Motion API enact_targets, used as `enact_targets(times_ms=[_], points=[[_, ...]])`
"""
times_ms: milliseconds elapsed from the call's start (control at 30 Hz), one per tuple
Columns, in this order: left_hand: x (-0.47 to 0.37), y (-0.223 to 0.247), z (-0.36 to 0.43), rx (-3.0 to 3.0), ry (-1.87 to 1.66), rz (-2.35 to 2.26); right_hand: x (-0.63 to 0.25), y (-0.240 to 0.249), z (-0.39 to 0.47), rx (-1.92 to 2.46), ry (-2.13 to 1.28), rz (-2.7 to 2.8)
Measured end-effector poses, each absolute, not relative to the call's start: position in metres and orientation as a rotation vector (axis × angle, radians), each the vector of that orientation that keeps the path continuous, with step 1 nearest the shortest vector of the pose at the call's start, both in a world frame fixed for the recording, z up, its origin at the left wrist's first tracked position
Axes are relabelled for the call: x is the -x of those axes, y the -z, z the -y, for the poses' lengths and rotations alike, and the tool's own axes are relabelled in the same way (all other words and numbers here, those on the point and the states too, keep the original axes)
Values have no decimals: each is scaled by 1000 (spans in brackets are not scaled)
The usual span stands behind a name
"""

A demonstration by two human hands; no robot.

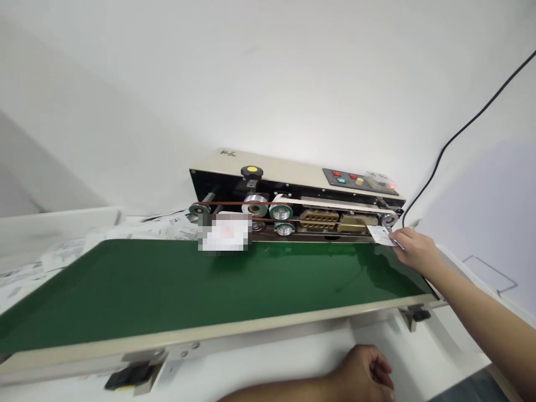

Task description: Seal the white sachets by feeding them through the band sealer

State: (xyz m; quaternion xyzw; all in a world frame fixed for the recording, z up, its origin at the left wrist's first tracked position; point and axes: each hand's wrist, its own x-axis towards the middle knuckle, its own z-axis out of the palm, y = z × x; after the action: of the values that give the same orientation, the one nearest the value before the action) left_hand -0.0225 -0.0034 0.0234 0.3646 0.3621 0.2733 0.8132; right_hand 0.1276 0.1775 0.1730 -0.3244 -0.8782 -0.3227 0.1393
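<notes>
A beige sealing machine (288,172) with pulleys, belts and brass blocks stands behind a green conveyor belt (251,290). At its right end my right hand (414,248) pinches a small printed white packet (380,234), whose far edge meets the machine near the right pulley. Another white packet (228,231), partly pixelated, sticks out from the machine's left part over the belt. My left hand (366,373) rests in front of the conveyor at the bottom, fingers curled, with no object visible in it.
Printed papers (167,230) lie behind and left of the belt. Black knobs (129,377) sit under the conveyor's front edge. A black cable (444,146) hangs along the wall at right. The control panel (358,181) has red and green switches.
</notes>
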Motion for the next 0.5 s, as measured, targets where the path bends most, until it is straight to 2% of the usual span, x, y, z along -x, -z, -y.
enact_targets(times_ms=[167,267,367,500], points=[[25,-23,2,-790,-599,-771,-130,-187,-158,855,945,2521],[25,-23,3,-772,-575,-772,-162,-204,-147,968,974,2362],[24,-22,6,-763,-622,-781,-224,-211,-147,1425,878,2092],[24,-11,7,-789,-662,-745,-315,-188,-153,2203,492,1858]])
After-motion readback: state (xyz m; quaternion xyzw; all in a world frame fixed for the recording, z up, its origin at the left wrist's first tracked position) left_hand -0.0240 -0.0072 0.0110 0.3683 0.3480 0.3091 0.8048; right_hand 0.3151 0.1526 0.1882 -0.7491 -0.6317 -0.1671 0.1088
